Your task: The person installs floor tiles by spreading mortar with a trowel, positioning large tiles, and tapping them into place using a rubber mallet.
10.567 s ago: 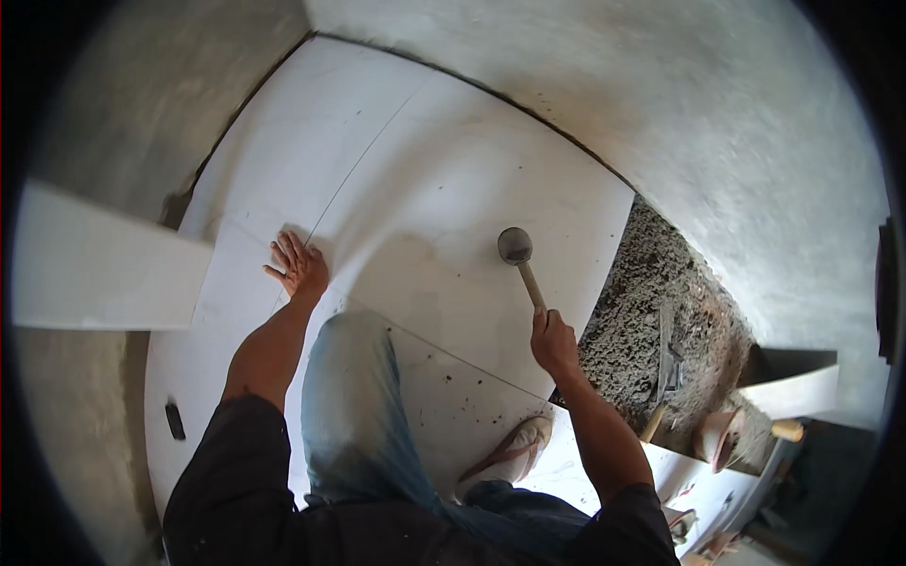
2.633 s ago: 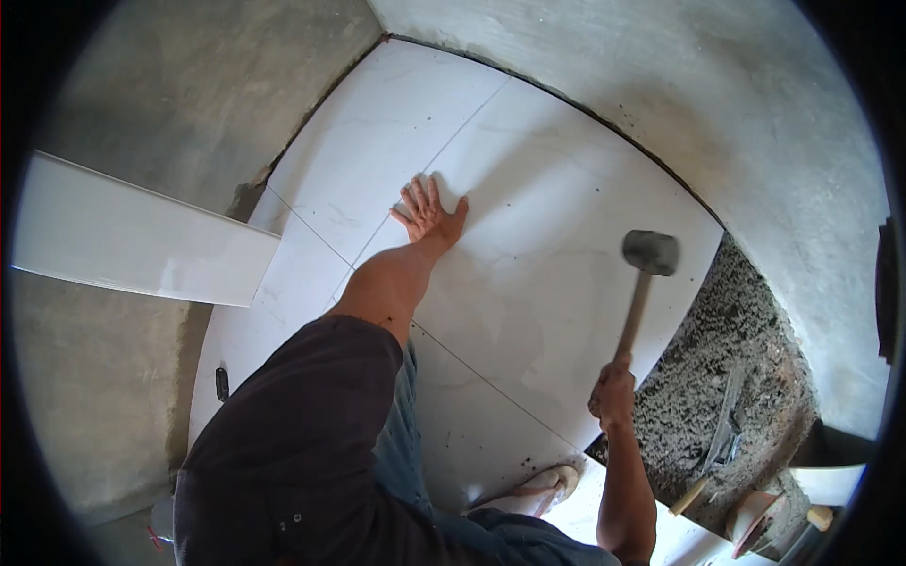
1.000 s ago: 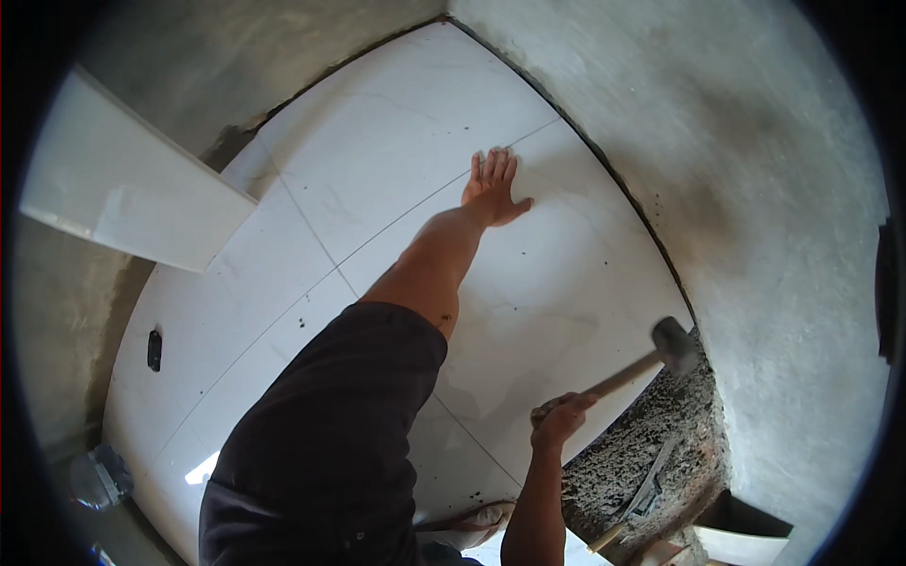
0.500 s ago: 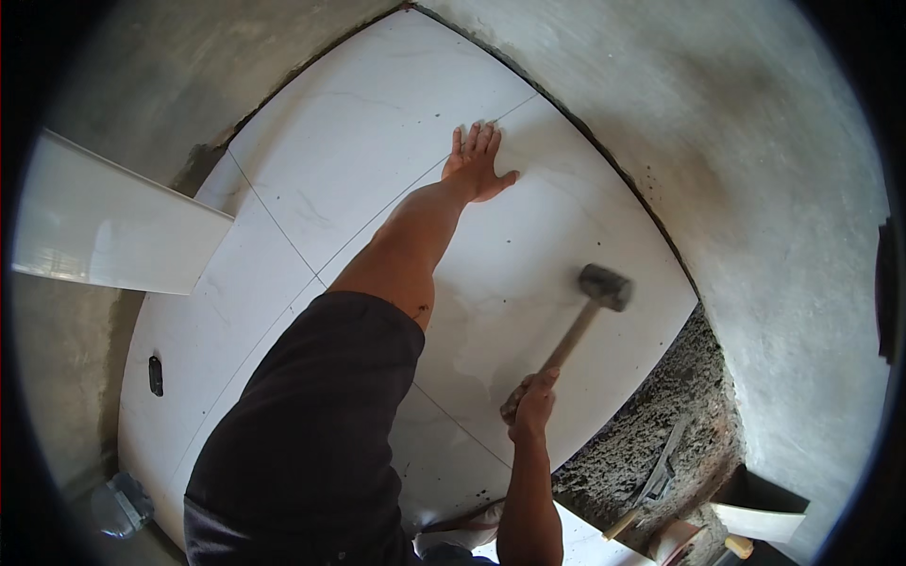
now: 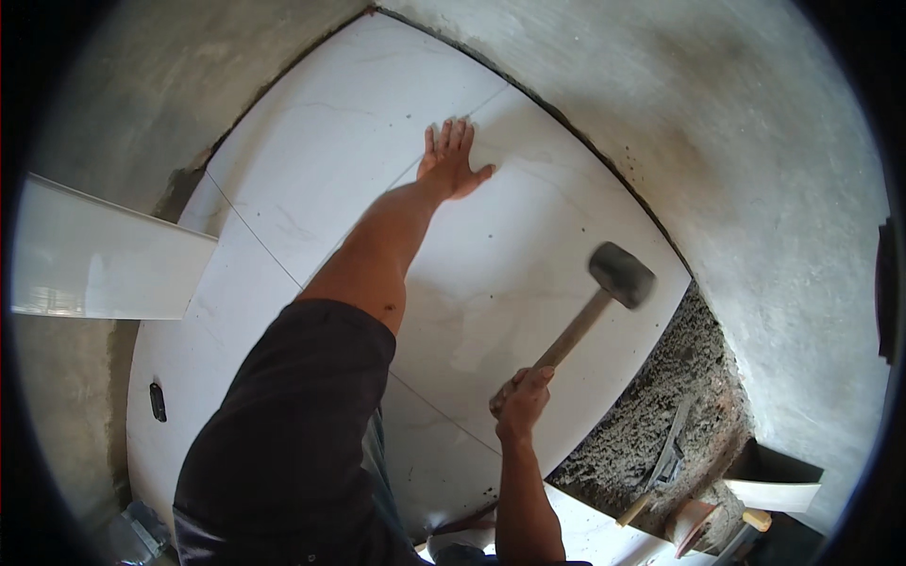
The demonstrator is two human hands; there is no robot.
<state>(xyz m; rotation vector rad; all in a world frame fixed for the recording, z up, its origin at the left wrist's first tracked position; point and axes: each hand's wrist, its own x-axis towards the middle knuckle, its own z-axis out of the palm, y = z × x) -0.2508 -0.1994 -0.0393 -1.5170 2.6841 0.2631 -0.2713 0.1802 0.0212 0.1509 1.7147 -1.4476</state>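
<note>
My left hand point(image 5: 451, 165) rests flat with fingers spread across the joint between two large white marble-patterned floor tiles point(image 5: 528, 226). In my right hand point(image 5: 522, 401) is the wooden handle of a mallet point(image 5: 621, 274). Its thick black head, slightly blurred, is over the right part of the same tile, near the wall; whether it touches the surface I cannot tell. Thin dark joints run between the tiles.
Rough grey mortar point(image 5: 628, 424) lies exposed at the lower right, with a trowel point(image 5: 668, 457) on it. Grey plastered walls point(image 5: 764, 208) border the tiles. A glossy white panel point(image 5: 104, 259) juts in at left. A small black object point(image 5: 158, 402) lies on the left tiles.
The mallet head looks larger and closer to the camera, as if lifted from the tile. My left hand stays flat at the same joint. The whole view has shifted slightly.
</note>
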